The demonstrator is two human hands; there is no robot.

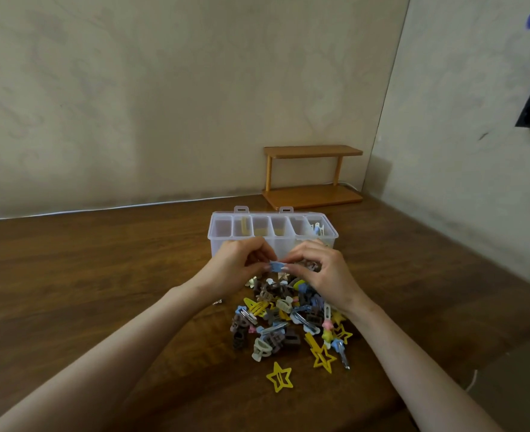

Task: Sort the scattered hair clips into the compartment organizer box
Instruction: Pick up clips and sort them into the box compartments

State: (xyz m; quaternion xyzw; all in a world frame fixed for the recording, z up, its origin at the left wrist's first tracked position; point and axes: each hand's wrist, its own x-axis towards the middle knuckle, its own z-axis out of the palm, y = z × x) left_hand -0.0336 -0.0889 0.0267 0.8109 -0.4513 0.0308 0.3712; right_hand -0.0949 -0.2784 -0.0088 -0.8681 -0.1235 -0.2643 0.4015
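1. Wooden table (101,275): dark brown, grained top. It bears every item below.
2. Wooden shelf (312,176): light brown, two tiers. It stands at the far right of the table, behind the box.
3. Compartment organizer box (217,247): clear plastic, top open. It stands beyond the pile, just behind both hands. In the rear row, the rightmost compartment holds pale and blue clips, and the second from the left holds a yellow piece.
4. Pile of hair clips (288,319): mixed brown, blue, yellow and cream. It is heaped on the table between the forearms, on the near side of the box.
5. Left hand (232,269): raised over the far edge of the pile. Thumb and fingers are curled, pinching the left end of the blue clip.
6. Right hand (326,272): fingers curled, tips pinching the right end of the same clip. Brown clips show under its fingers; whether it holds them cannot be told.
7. Yellow star clip (279,377): flat on the table, alone, just nearer than the pile.
8. Blue clip (276,266): small, light blue. It is held between the two hands above the pile, outside the box.
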